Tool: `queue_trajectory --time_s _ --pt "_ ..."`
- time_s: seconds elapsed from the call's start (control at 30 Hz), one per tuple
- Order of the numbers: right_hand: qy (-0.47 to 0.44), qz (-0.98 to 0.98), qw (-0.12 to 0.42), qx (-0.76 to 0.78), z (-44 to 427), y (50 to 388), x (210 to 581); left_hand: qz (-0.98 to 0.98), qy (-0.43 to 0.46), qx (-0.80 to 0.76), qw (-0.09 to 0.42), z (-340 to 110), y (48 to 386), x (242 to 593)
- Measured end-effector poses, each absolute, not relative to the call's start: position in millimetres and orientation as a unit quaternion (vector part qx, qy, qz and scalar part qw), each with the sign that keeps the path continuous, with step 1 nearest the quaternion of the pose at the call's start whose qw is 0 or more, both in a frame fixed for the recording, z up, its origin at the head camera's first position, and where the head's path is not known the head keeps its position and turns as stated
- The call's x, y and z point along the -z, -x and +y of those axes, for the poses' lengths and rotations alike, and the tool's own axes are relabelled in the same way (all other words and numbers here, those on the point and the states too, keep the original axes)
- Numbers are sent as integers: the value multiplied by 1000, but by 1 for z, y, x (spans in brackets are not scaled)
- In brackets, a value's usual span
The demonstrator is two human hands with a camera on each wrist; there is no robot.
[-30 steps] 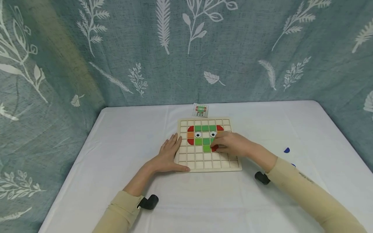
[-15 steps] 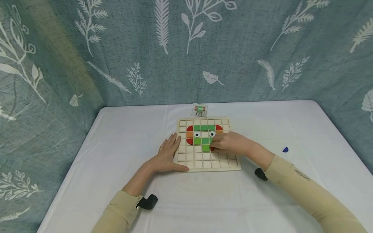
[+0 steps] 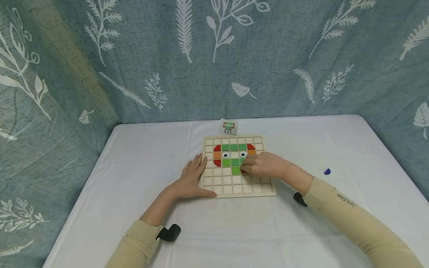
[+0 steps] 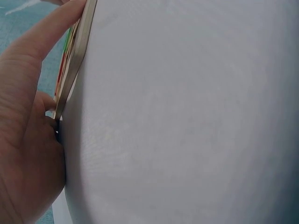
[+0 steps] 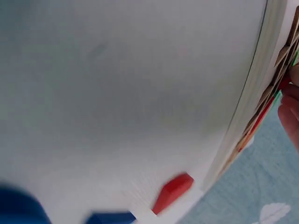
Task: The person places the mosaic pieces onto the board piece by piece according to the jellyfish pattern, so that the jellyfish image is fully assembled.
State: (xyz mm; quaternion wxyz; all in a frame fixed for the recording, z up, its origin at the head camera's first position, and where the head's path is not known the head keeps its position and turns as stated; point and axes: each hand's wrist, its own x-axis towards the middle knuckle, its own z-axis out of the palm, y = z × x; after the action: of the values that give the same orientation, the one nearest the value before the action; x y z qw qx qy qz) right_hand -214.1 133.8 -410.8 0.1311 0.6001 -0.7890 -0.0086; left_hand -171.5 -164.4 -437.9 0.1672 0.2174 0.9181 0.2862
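Note:
A wooden grid board (image 3: pixel 218 189) holds green, red and orange tiles and two eye tiles. My left hand (image 3: pixel 190 182) rests spread on its left edge, thumb at the near corner; in the left wrist view, the hand (image 4: pixel 28 112) lies along the board's side (image 4: pixel 77 58). My right hand (image 3: pixel 267 165) is over the board's right half, fingertips pinching a red piece (image 3: pixel 243 172) mostly hidden beneath them, right of the lowest green tile (image 3: pixel 236 170). The right wrist view shows that red piece (image 5: pixel 284 82) at the fingers (image 5: pixel 290 105).
A small picture card (image 3: pixel 228 127) lies behind the board. Right of the board is a blue piece (image 3: pixel 327 171). In the right wrist view, a red piece (image 5: pixel 173 191) and blue pieces (image 5: pixel 112 218) lie on the white cloth.
My right fingers have settled lower over the red piece, covering more of it. The blue piece by the right sleeve is no longer visible in the head view. My left hand keeps its place.

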Motion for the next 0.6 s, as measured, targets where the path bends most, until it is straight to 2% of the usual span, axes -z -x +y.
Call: queue_trajectory --time_s 0.1,0.27,0.33,0.43,0.6 --pt "-557 -822 72 -93 136 214 412 917 -219 -288 167 -165 171 437" --pt "-405 -874 -75 -257 138 212 411 917 -220 -288 167 -165 171 437" --pt "-354 -879 -113 -298 139 212 410 917 -221 -287 168 -165 171 438" --pt "-315 -877 -139 -334 139 212 411 916 -222 -289 168 -165 171 438" --pt "-304 -877 -135 -347 140 210 413 916 -223 -288 166 -166 171 438"
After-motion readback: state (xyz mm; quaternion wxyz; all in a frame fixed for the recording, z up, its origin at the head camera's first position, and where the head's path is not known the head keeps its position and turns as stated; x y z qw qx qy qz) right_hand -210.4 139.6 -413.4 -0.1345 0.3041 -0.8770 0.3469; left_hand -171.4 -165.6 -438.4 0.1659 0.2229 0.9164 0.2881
